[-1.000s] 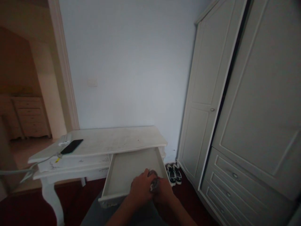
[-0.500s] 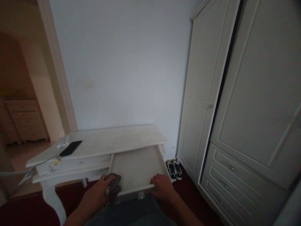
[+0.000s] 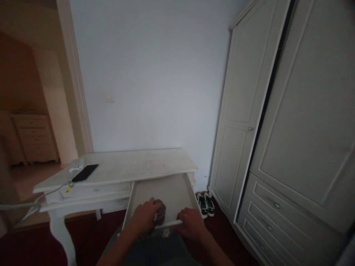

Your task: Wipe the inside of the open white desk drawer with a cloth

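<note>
A white desk [image 3: 138, 160] stands against the wall with its right drawer [image 3: 177, 192] pulled out toward me. My left hand [image 3: 146, 214] is closed around a bunched greyish-brown cloth [image 3: 159, 212], over the inside of the drawer near its front. Whether the cloth presses on the drawer bottom I cannot tell. My right hand [image 3: 191, 221] grips the drawer's front edge near its right corner, fingers curled over the top.
On the desk's left end lie a dark phone [image 3: 85, 173] and a cable [image 3: 52, 192] trailing off left. Black-and-white shoes [image 3: 205, 204] sit on the dark red floor right of the desk. A white wardrobe [image 3: 235, 129] stands along the right; a doorway opens at left.
My left hand has moved right with the cloth, from the drawer's front left corner to over its inside. My right hand keeps its hold on the drawer front. The view has shifted slightly.
</note>
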`<state>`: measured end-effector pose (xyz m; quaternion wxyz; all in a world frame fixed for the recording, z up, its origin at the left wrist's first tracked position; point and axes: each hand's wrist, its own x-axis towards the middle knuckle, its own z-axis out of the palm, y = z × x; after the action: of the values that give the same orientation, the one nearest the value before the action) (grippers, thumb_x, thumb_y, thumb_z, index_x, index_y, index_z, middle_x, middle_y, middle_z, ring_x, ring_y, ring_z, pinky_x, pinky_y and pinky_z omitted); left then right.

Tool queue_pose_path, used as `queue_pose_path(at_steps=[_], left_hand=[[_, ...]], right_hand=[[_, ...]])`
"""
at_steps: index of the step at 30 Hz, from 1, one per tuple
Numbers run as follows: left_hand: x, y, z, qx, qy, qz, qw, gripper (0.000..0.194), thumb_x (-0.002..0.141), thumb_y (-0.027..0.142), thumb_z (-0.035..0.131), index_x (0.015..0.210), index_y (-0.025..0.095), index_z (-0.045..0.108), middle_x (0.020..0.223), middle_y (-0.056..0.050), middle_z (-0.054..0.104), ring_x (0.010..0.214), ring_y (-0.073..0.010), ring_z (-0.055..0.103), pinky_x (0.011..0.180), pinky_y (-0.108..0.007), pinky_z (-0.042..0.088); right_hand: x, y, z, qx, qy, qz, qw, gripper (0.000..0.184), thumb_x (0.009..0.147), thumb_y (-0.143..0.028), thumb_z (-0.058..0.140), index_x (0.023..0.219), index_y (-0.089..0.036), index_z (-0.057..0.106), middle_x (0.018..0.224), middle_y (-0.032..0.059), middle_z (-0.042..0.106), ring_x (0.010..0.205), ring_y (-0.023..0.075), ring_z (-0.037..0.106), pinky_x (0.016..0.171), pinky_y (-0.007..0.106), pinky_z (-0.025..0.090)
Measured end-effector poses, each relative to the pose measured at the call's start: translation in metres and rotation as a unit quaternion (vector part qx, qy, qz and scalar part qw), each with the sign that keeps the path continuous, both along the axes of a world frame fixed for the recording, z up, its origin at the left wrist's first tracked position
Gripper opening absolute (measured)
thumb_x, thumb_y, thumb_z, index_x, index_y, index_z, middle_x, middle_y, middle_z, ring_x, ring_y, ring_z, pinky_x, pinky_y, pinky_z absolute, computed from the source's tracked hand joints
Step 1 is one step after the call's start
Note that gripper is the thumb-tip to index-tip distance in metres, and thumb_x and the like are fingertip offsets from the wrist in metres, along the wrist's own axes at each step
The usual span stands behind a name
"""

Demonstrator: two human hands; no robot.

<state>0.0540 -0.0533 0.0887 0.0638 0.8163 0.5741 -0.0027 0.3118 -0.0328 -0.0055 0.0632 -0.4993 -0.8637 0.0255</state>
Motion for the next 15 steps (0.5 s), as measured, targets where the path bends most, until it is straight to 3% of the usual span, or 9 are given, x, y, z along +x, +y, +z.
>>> queue_pose_path(at_steps=[4,7,10,15], left_hand=[[0.039,-0.002,-0.003,0.019,-0.031,-0.053,0.998,0.05,0.081,0.036,0.069,0.131,0.038,0.064,0.136,-0.009,0.062,0.116,-0.0334,0.067,0.097,-0.045,0.051],[0.046,-0.004,-0.007,0.022,-0.061,-0.056,0.996,0.055,0.079,0.041,0.071,0.133,0.038,0.063,0.134,-0.009,0.062,0.115,-0.0336,0.066,0.095,-0.045,0.052],[0.024,-0.004,-0.011,-0.01,-0.111,-0.032,0.993,0.068,0.074,0.038,0.074,0.14,0.037,0.057,0.14,-0.008,0.06,0.118,-0.0314,0.066,0.095,-0.039,0.053],[-0.051,-0.002,-0.014,-0.059,-0.136,0.021,0.989,0.078,0.072,0.037,0.073,0.146,0.035,0.051,0.147,-0.006,0.06,0.122,-0.0306,0.065,0.1,-0.036,0.051]], right_hand=[[-0.001,0.0,-0.003,0.008,0.004,-0.008,1.0,0.047,0.088,-0.066,0.066,0.108,-0.025,0.076,0.106,0.0085,0.077,0.104,0.0309,0.07,0.086,0.036,0.048],[-0.001,0.001,-0.005,0.013,0.008,-0.009,1.0,0.049,0.088,-0.067,0.065,0.109,-0.025,0.077,0.107,0.0092,0.077,0.103,0.0316,0.07,0.086,0.036,0.049],[0.0,0.0,-0.005,0.01,0.014,-0.002,1.0,0.049,0.087,-0.067,0.068,0.111,-0.026,0.076,0.106,0.0079,0.077,0.105,0.0315,0.069,0.088,0.037,0.049],[0.001,0.001,-0.005,0.001,0.004,0.006,1.0,0.045,0.087,-0.066,0.068,0.107,-0.026,0.075,0.106,0.0072,0.076,0.106,0.0303,0.067,0.089,0.037,0.049]])
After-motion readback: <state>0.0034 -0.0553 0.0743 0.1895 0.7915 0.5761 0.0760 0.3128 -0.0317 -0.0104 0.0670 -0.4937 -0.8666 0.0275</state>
